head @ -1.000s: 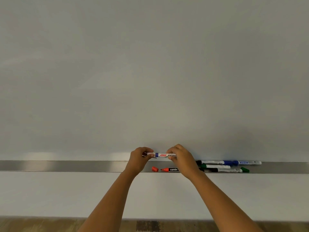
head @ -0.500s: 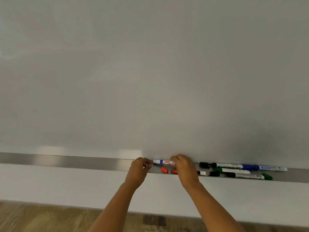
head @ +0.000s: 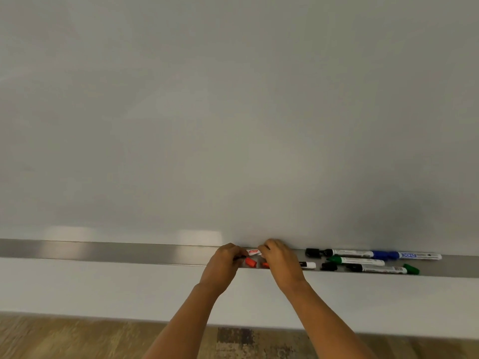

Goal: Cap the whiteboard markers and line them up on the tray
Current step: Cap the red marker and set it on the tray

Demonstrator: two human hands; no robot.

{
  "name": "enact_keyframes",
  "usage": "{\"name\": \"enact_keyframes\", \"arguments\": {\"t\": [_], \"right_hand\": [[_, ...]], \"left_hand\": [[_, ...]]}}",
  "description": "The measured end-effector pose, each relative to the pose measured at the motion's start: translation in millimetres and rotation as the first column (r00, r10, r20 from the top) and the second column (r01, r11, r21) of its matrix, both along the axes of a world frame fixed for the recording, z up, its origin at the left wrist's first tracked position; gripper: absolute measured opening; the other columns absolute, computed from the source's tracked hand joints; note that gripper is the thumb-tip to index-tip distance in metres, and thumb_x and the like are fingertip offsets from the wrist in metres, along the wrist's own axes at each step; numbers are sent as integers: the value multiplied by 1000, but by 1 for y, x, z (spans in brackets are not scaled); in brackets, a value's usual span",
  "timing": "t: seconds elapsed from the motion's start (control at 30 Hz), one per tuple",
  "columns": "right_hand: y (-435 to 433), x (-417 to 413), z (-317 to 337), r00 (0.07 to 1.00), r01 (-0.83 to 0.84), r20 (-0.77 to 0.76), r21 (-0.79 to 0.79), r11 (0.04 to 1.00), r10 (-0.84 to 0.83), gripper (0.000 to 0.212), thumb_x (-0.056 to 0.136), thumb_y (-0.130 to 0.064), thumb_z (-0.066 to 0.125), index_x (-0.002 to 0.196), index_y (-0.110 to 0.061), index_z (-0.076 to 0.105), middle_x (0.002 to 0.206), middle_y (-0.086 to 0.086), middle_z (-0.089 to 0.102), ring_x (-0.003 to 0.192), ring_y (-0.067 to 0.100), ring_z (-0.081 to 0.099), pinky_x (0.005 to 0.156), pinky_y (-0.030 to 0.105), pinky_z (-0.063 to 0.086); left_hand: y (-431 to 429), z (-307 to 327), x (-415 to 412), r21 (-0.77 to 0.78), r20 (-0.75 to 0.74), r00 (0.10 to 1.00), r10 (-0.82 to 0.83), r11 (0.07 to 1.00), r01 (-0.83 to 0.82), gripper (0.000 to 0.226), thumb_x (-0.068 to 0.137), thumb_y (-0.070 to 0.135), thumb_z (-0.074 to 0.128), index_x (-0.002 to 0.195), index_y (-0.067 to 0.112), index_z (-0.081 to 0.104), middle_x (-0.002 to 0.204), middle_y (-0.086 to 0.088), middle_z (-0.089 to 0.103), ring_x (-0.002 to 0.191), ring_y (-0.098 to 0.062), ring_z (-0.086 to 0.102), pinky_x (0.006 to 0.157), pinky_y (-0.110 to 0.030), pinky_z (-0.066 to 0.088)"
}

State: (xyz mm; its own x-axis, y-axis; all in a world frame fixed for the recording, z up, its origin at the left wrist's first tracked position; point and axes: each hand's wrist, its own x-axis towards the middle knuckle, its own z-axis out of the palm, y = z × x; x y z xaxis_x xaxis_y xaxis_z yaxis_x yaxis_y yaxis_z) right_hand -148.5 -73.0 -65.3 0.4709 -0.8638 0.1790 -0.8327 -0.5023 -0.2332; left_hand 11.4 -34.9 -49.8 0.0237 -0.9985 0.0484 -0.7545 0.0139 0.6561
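Note:
Both hands hold one white marker (head: 254, 252) level over the metal tray (head: 129, 252), just in front of the whiteboard. My left hand (head: 224, 263) grips its left end and covers the blue part; my right hand (head: 281, 260) grips its right end. Only the red label shows between them. Below lies a loose red cap (head: 251, 262) and a red-tipped marker (head: 307, 265), mostly hidden under my right hand. To the right lie a black marker (head: 344, 253), a blue marker (head: 412, 255), a green marker (head: 357, 261), another marker (head: 381, 268) with a green cap (head: 411, 269) at its end, and a loose black cap (head: 328, 266).
The whiteboard (head: 233, 112) fills the view above the tray. The tray's left stretch is bare metal. A white wall band runs under the tray, with wooden floor (head: 77, 338) at the bottom.
My hands have closed in along the white marker, so its blue section is now hidden under my left fingers. The marker sits lower, close to the tray. The view has tilted and shifted.

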Motion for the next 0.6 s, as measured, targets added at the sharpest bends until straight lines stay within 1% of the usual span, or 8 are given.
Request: {"name": "enact_keyframes", "arguments": {"t": [0.07, 0.17, 0.2, 0.27, 0.37, 0.47, 0.53, 0.6], "right_hand": [[1, 0, 2, 1000, -5, -2, -7, 1000, 5, 31, 77, 3, 67, 107, -4, 63, 104, 15, 66, 96, 29, 62, 78, 36, 57], [3, -11, 10, 991, 39, 127, -49, 998, -33, 31, 65, 5, 77, 94, -4, 68, 91, 14, 70, 84, 27, 67, 65, 33, 60], [2, -17, 13, 984, 41, 175, -51, 998, -31, 27, 67, 5, 76, 92, -4, 69, 89, 13, 70, 83, 26, 66, 64, 32, 59], [1, -32, 17, 976, 19, 218, -48, 999, -8, 16, 79, 1, 68, 94, -5, 69, 91, 11, 67, 88, 24, 61, 69, 31, 54], [1, -56, 15, 984, -37, 173, -38, 999, 43, 15, 91, -12, 56, 99, -9, 69, 96, 7, 63, 94, 21, 56, 76, 24, 44], [4, -71, 12, 996, -73, 62, 19, 997, 72, 22, 94, -26, 51, 106, -15, 67, 102, 4, 61, 99, 19, 53, 85, 29, 46], [5, -75, 12, 998, -59, 24, 70, 996, 58, 26, 94, -31, 50, 112, -18, 64, 108, 2, 58, 103, 18, 50, 89, 29, 44], [5, -76, 13, 998, -42, 45, 100, 994, 38, 25, 93, -32, 53, 110, -17, 63, 111, 2, 57, 105, 18, 50, 91, 30, 44]], "left_hand": [[0, -2, -2, -5, 34, 998, -48, 999, 48, 20, 89, 12, 56, 105, 14, 68, 110, -7, 65, 98, -21, 59, 88, -28, 50], [-1, -6, -4, -22, 97, 991, -88, 996, 91, 22, 89, 17, 56, 109, 16, 67, 114, -5, 63, 104, -20, 56, 87, -21, 43], [-2, -6, -4, -24, 122, 987, -101, 994, 105, 24, 90, 18, 56, 111, 18, 66, 116, -5, 62, 106, -19, 54, 86, -20, 41], [-4, -6, -6, -21, 180, 975, -132, 990, 138, 26, 90, 22, 55, 115, 20, 64, 117, -4, 61, 108, -19, 52, 87, -22, 43], [-7, -6, -8, -8, 265, 950, -166, 985, 174, 29, 90, 24, 54, 118, 22, 62, 117, -5, 59, 108, -19, 52, 88, -26, 45], [-10, -6, -9, 13, 321, 927, -192, 980, 198, 28, 91, 23, 53, 118, 21, 61, 117, -5, 58, 109, -20, 51, 90, -28, 47], [-12, -6, -9, 21, 305, 934, -186, 982, 189, 25, 91, 21, 54, 114, 17, 63, 115, -7, 58, 108, -22, 52, 90, -30, 47], [-13, -5, -10, 23, 262, 950, -170, 985, 170, 20, 90, 18, 56, 107, 13, 65, 112, -9, 59, 105, -23, 52, 89, -30, 46]]}}
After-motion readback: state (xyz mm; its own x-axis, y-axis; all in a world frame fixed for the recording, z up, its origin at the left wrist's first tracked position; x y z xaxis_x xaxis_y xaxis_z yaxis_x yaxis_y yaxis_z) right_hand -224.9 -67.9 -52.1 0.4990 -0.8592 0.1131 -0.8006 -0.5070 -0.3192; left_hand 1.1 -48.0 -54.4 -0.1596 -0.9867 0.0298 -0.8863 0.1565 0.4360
